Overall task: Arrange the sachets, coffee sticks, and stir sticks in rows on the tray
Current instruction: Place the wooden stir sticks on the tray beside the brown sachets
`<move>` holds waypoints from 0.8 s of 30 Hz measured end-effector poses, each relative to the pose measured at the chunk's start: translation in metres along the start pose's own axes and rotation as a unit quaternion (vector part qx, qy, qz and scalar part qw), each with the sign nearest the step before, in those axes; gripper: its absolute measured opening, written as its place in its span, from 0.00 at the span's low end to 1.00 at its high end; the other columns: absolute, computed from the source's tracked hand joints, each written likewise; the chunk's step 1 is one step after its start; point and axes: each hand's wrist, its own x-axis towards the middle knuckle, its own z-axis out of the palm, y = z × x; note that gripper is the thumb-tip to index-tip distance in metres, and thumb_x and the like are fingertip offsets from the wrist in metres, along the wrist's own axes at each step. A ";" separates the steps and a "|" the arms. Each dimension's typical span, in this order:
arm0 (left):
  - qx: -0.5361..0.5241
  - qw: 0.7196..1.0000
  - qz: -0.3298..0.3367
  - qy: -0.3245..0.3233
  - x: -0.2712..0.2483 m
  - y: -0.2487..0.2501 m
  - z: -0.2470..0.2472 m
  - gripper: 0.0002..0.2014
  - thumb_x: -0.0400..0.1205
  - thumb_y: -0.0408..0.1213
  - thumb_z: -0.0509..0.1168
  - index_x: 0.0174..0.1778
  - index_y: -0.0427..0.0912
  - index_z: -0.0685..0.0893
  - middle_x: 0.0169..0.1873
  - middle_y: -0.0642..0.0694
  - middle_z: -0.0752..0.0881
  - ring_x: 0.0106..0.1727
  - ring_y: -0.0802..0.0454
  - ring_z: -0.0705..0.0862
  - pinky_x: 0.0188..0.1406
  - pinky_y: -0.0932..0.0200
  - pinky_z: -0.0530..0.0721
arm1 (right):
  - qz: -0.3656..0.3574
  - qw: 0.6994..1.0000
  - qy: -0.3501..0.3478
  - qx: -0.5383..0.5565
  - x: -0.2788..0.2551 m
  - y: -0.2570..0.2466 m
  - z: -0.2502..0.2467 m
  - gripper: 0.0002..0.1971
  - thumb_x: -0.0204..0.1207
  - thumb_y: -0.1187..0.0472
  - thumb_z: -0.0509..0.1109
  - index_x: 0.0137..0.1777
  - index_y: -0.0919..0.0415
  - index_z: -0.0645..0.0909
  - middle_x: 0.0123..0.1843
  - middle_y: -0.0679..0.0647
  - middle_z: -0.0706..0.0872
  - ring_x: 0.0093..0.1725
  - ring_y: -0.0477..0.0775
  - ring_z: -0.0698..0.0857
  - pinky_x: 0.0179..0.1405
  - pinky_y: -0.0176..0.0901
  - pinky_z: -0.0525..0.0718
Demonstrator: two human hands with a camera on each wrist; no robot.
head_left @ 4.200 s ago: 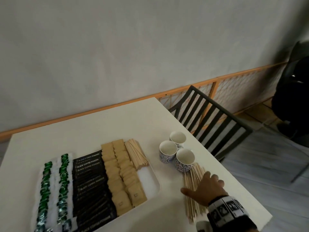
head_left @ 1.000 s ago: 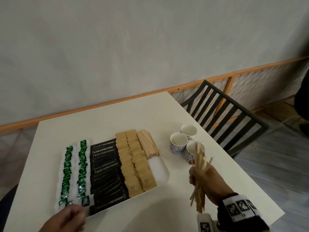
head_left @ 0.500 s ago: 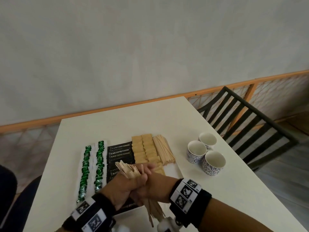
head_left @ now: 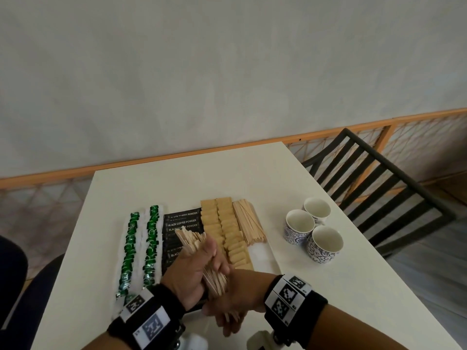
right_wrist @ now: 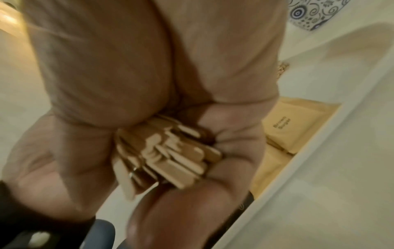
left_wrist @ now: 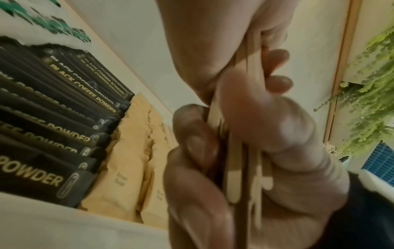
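Over the near part of the white tray [head_left: 264, 253], my left hand [head_left: 192, 271] grips a bundle of wooden stir sticks [head_left: 193, 242] that stands tilted. My right hand [head_left: 232, 299] cups the bundle's lower ends, with the thumb on one side and the fingers on the other [right_wrist: 181, 219]. The stick ends [right_wrist: 170, 151] show in its palm. In the left wrist view my fingers [left_wrist: 266, 126] wrap the sticks [left_wrist: 234, 168]. The tray holds rows of green-and-white sachets [head_left: 141, 243], black coffee sticks [head_left: 183, 221], brown sugar sachets [head_left: 227, 223] and stir sticks [head_left: 249, 224]. My hands hide the tray's near rows.
Three patterned cups [head_left: 299, 226] stand close together on the white table [head_left: 177, 183], right of the tray. A black slatted chair [head_left: 379, 188] stands beyond the table's right edge. The wall runs close behind the table.
A second ago my right hand alone held the bundle, right of the tray. My left hand has since taken hold of it over the tray, and my right hand has slid down to its lower ends.
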 end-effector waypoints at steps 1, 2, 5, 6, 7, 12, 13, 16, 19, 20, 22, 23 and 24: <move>-0.028 1.000 0.002 0.001 0.000 0.001 0.001 0.27 0.60 0.62 0.79 0.25 0.42 0.78 0.22 0.42 0.78 0.29 0.46 0.82 0.38 0.52 0.84 | -0.004 1.000 0.004 0.001 0.000 0.001 0.001 0.10 0.76 0.59 0.75 0.50 0.63 0.78 0.35 0.58 0.86 0.27 0.51 0.86 0.27 0.39 0.87; -0.053 0.999 0.006 -0.001 0.000 0.001 0.001 0.26 0.59 0.58 0.82 0.26 0.41 0.79 0.21 0.43 0.77 0.27 0.46 0.81 0.35 0.53 0.84 | -0.006 1.000 0.008 -0.007 0.001 0.001 0.000 0.12 0.76 0.57 0.75 0.51 0.64 0.79 0.35 0.58 0.86 0.27 0.51 0.85 0.25 0.38 0.86; -0.063 0.998 0.007 -0.020 -0.001 0.005 -0.002 0.21 0.60 0.49 0.85 0.28 0.40 0.81 0.22 0.41 0.78 0.27 0.45 0.81 0.39 0.46 0.84 | -0.007 0.997 0.032 -0.063 0.003 0.002 0.000 0.18 0.76 0.50 0.75 0.48 0.67 0.82 0.38 0.60 0.86 0.28 0.51 0.84 0.26 0.35 0.83; -0.055 0.998 0.007 -0.031 -0.001 0.006 -0.002 0.20 0.61 0.48 0.84 0.27 0.40 0.81 0.22 0.42 0.78 0.27 0.46 0.80 0.41 0.46 0.84 | -0.004 0.997 0.037 -0.067 0.005 0.004 0.001 0.19 0.75 0.49 0.75 0.48 0.68 0.82 0.38 0.60 0.87 0.30 0.52 0.85 0.28 0.35 0.84; -0.043 0.998 0.010 -0.044 -0.002 0.007 -0.002 0.20 0.63 0.47 0.84 0.26 0.41 0.80 0.21 0.43 0.77 0.26 0.47 0.79 0.41 0.46 0.83 | -0.002 0.997 0.036 -0.063 0.006 0.005 0.001 0.19 0.74 0.50 0.76 0.49 0.69 0.82 0.39 0.60 0.87 0.32 0.52 0.86 0.32 0.36 0.86; 0.074 0.988 0.047 -0.131 -0.007 0.002 -0.003 0.14 0.72 0.40 0.79 0.29 0.39 0.81 0.23 0.42 0.78 0.29 0.47 0.78 0.43 0.49 0.82 | 0.081 0.996 -0.011 -0.037 0.002 0.013 -0.004 0.22 0.71 0.63 0.80 0.62 0.69 0.79 0.48 0.61 0.87 0.37 0.53 0.88 0.42 0.41 0.90; 0.093 0.985 0.043 -0.138 -0.007 -0.002 -0.004 0.13 0.71 0.36 0.79 0.29 0.40 0.81 0.25 0.42 0.80 0.31 0.47 0.79 0.40 0.51 0.82 | 0.083 0.996 -0.013 -0.032 0.001 0.016 -0.006 0.21 0.70 0.66 0.79 0.61 0.67 0.80 0.50 0.61 0.86 0.37 0.53 0.88 0.41 0.41 0.89; 0.127 0.978 -0.010 -0.162 -0.009 -0.015 -0.009 0.12 0.71 0.28 0.79 0.31 0.41 0.81 0.29 0.38 0.81 0.32 0.45 0.79 0.34 0.51 0.78 | 0.051 0.995 0.013 -0.090 -0.002 0.019 -0.006 0.16 0.65 0.62 0.81 0.52 0.59 0.85 0.48 0.60 0.88 0.47 0.60 0.88 0.54 0.53 0.87; 0.166 0.969 -0.040 -0.177 -0.011 -0.025 -0.015 0.12 0.71 0.29 0.80 0.30 0.42 0.82 0.29 0.39 0.82 0.31 0.47 0.79 0.36 0.53 0.78 | 0.040 0.960 0.039 -0.275 -0.007 0.014 -0.004 0.25 0.64 0.52 0.82 0.60 0.59 0.84 0.57 0.59 0.88 0.59 0.61 0.85 0.65 0.53 0.81; 0.177 0.967 -0.044 -0.178 -0.012 -0.027 -0.018 0.13 0.71 0.30 0.80 0.29 0.43 0.82 0.28 0.40 0.82 0.32 0.47 0.79 0.37 0.54 0.78 | 0.033 0.939 0.054 -0.338 -0.009 0.015 -0.004 0.25 0.68 0.54 0.80 0.64 0.60 0.82 0.60 0.60 0.86 0.60 0.61 0.83 0.63 0.47 0.80; 0.206 0.962 -0.053 -0.171 -0.016 -0.030 -0.022 0.13 0.70 0.32 0.81 0.28 0.44 0.82 0.27 0.44 0.81 0.32 0.50 0.79 0.38 0.54 0.79 | -0.033 0.898 0.125 -0.422 -0.016 0.018 -0.002 0.20 0.72 0.60 0.73 0.65 0.61 0.79 0.60 0.60 0.85 0.60 0.62 0.83 0.52 0.40 0.77; 0.222 0.960 -0.052 -0.164 -0.018 -0.032 -0.024 0.13 0.69 0.32 0.81 0.28 0.45 0.82 0.27 0.46 0.82 0.32 0.50 0.79 0.39 0.54 0.79 | -0.082 0.883 0.166 -0.431 -0.022 0.019 0.000 0.20 0.72 0.61 0.68 0.65 0.60 0.79 0.61 0.59 0.84 0.60 0.62 0.82 0.51 0.40 0.77; 0.236 0.956 -0.058 -0.162 -0.020 -0.035 -0.029 0.13 0.69 0.33 0.81 0.28 0.46 0.82 0.28 0.47 0.83 0.33 0.50 0.80 0.41 0.54 0.79 | -0.128 0.861 0.211 -0.444 -0.028 0.021 0.002 0.22 0.71 0.61 0.63 0.67 0.58 0.77 0.64 0.58 0.82 0.63 0.60 0.81 0.53 0.40 0.76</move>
